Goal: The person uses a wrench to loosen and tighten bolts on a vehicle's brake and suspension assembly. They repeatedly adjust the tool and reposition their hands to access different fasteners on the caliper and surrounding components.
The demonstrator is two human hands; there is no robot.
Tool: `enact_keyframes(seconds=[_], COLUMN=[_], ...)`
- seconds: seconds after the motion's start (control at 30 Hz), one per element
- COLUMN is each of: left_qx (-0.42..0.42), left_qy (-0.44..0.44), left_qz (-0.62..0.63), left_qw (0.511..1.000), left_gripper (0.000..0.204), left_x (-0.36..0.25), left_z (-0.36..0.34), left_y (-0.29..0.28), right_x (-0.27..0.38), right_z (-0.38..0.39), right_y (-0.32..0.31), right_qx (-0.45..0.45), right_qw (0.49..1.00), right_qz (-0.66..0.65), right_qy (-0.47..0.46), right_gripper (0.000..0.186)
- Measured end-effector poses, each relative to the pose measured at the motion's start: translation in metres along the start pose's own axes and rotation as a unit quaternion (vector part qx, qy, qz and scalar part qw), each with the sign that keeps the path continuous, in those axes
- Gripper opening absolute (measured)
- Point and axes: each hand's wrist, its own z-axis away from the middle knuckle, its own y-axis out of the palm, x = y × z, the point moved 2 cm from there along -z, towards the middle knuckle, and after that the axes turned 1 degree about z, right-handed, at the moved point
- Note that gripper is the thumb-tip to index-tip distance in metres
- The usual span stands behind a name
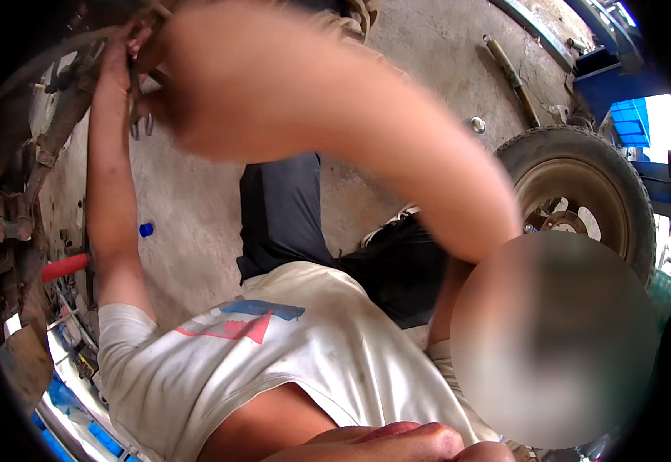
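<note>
My left arm reaches up along the left side to a dirty vehicle underside. At its end my left hand (137,40) has curled fingers against the brown metal parts (81,65); what they hold is too small to make out. Across the upper middle stretches my right forearm, large and blurred. My right hand (164,104) is dark and smeared beside the same parts, close below my left hand, and its fingers cannot be read. Near it hangs a curved metal piece (143,125), partly hidden by the hand.
A wheel with its tyre (635,185) lies on the concrete floor (189,262) at right. Beyond it is a long metal cylinder (511,77). A blue cap (146,229) and a red handle (64,267) are at left. A blurred disc hides the lower right.
</note>
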Motion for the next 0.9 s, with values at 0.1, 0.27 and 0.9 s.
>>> enact_keyframes(seconds=[0.1,0.27,0.9], left_qx=[0.248,0.242,0.004], left_qy=[-0.115,-0.138,-0.044], left_qz=[0.259,0.264,0.096], left_qw=[0.926,0.923,0.994], left_gripper=[0.012,0.019,0.027], left_x=[-0.009,-0.015,-0.019], left_z=[0.014,0.006,0.056], left_y=[0.028,0.029,0.047], right_x=[-0.077,-0.284,-0.486], right_z=[0.096,0.233,0.356], right_y=[-0.075,-0.041,0.334], right_qx=[-0.122,-0.146,0.178], right_qw=[0.992,0.864,0.858], right_qz=[-0.019,-0.116,0.064], right_qy=[-0.019,0.467,0.477], right_gripper=[0.024,0.028,0.048])
